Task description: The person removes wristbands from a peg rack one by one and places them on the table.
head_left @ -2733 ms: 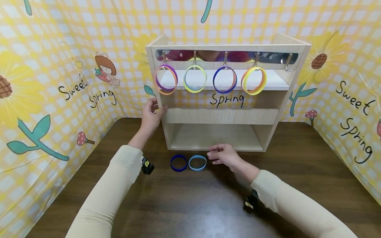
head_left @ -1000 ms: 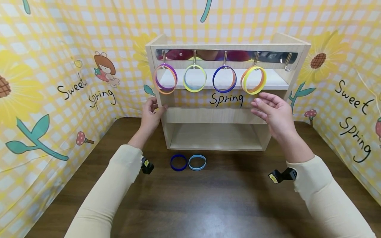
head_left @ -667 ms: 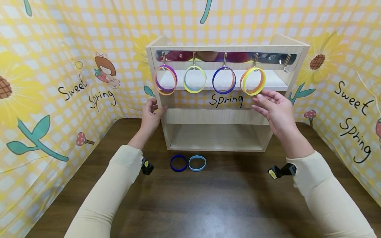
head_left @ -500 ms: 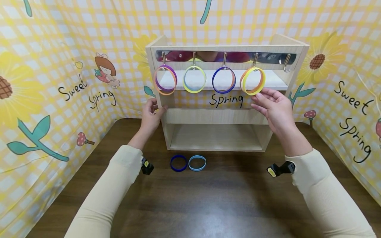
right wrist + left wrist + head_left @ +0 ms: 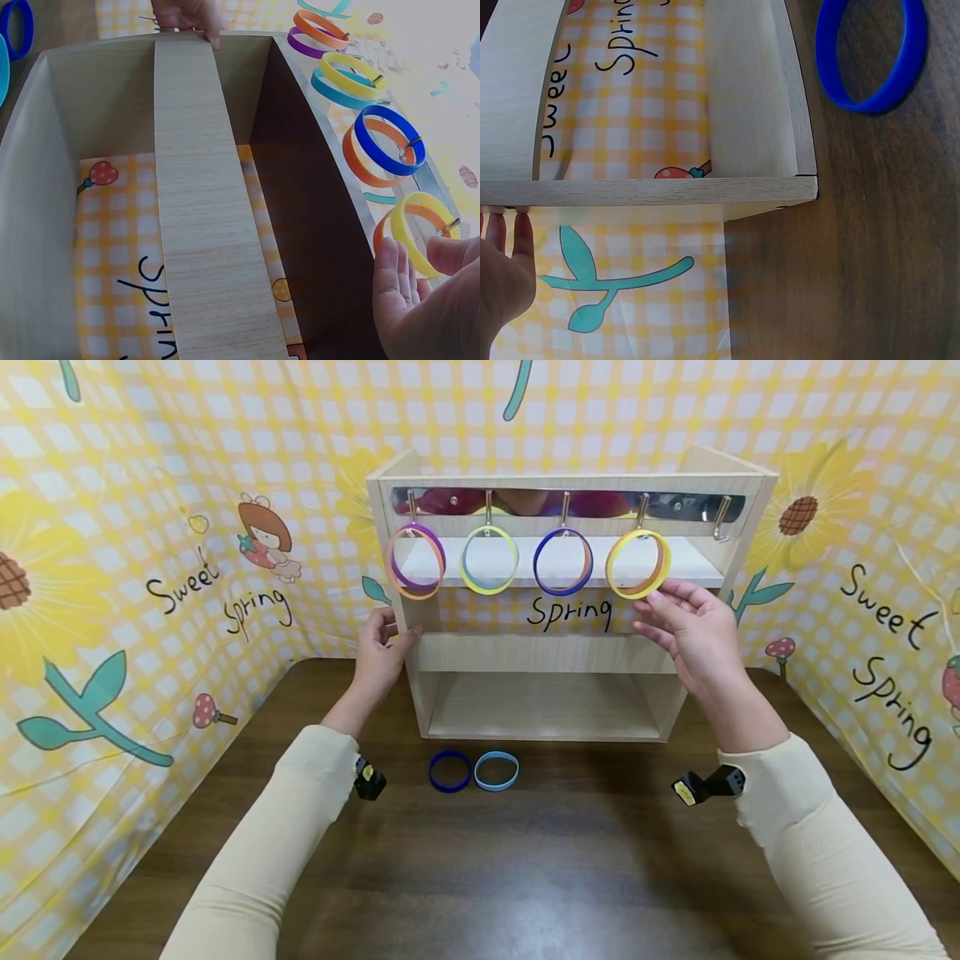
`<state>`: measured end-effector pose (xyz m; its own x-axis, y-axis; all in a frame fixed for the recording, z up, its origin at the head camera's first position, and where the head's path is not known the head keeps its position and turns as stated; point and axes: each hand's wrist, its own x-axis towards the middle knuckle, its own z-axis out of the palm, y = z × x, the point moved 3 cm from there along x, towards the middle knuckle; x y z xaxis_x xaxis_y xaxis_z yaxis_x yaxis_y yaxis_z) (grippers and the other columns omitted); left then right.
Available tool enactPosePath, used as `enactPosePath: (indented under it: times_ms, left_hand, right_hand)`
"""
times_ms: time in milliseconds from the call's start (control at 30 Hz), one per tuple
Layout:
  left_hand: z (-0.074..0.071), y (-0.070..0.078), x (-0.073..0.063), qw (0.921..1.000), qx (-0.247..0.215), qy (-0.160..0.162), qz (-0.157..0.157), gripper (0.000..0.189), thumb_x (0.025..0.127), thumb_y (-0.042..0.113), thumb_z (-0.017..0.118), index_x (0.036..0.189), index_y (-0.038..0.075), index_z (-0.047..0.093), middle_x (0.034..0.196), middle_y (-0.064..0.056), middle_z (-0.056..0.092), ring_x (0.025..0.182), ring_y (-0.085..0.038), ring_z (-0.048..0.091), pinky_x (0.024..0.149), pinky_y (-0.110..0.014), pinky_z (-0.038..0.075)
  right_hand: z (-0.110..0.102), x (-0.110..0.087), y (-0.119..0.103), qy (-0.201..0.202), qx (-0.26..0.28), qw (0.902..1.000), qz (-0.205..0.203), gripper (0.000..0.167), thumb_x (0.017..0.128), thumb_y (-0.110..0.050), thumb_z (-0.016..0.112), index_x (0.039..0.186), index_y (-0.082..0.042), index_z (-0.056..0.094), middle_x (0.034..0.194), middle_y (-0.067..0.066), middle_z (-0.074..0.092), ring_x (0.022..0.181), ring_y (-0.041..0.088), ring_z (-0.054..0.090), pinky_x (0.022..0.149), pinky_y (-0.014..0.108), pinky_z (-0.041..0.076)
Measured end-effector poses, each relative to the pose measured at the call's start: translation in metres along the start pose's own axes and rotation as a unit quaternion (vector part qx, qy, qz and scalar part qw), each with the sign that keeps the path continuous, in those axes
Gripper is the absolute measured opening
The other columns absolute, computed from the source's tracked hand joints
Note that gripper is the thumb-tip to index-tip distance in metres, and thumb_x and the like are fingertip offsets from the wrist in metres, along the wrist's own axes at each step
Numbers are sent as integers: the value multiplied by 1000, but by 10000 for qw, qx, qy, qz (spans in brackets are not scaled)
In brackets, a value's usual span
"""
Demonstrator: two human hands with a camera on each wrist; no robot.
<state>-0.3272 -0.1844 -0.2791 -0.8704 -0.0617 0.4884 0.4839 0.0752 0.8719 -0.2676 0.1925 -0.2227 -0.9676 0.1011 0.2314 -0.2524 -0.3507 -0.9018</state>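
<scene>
Head view: your right hand (image 5: 697,631) pinches yellow wristband (image 5: 667,562) at lower rim; band hangs on fourth hook (image 5: 643,510) from left, opening facing you, axis front to back. Your left hand (image 5: 381,647) grips side of wooden shelf unit (image 5: 555,653). Backdrop cloth (image 5: 480,418) reads "Sweet Spring". Right fingertips partly hidden; left wrist view cuts off dark-blue wristband (image 5: 915,45).

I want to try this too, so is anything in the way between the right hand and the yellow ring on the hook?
No, nothing visible is. The right hand is right at the lower edge of the yellow ring. The orange ring hangs behind it, not in between.
</scene>
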Motion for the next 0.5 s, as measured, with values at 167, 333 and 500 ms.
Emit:
enactPosePath:
  times_ms: [167, 333, 500]
  left_hand:
    - [1, 1, 0, 10000, -7, -42, 29, 39, 89, -3, 60, 123, -18, 45, 123, -32, 49, 97, -13, 53, 77, -23, 48]
    - [0, -1, 1, 10000, -14, -37, 7, 40, 89, -3, 60, 123, -17, 45, 125, -34, 47, 97, -12, 53, 77, -23, 48]
    - [-1, -3, 1, 10000, 37, -21, -17, 40, 90, -2, 61, 124, -16, 46, 117, -18, 54, 98, -12, 53, 77, -23, 48]
  right_hand:
    - [0, 0, -1, 12, 140, 9999, 87, 34, 90, -10, 68, 118, 2, 52, 102, 8, 63, 85, 15, 67, 74, 26, 56]
    - [1, 3, -2, 108, 236, 9995, 170, 32, 89, -11, 69, 115, 1, 56, 102, 8, 64, 83, 15, 67, 72, 26, 56]
    - [2, 4, -4, 188, 266, 9993, 165, 29, 89, -11, 70, 113, 2, 59, 100, 9, 65, 81, 15, 67, 70, 27, 56]
